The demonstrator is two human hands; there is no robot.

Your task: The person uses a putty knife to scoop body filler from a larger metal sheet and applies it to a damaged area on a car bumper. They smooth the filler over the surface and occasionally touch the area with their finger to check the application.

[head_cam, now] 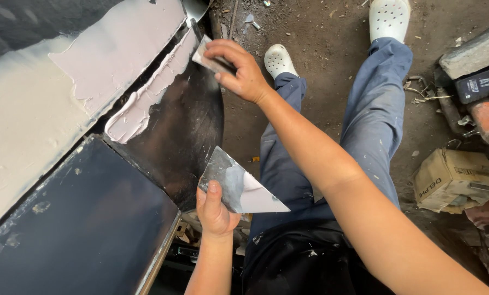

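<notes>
Two hands working: my right hand [241, 71] pinching small spreader [209, 57] against black car panel [184, 125]; my left hand [214, 210] gripping triangular metal plate [239, 188].

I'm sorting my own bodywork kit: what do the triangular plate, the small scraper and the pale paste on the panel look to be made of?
Triangular plate: likely thin sheet metal, shiny, mirror-like where clean, smeared grey elsewhere. Small scraper: thin and flat, coated in paste; metal or plastic, unclear. Pale paste: thick pinkish-grey filler, wet-looking, with ridges. Panel: dark, glossy, probably painted metal.
</notes>
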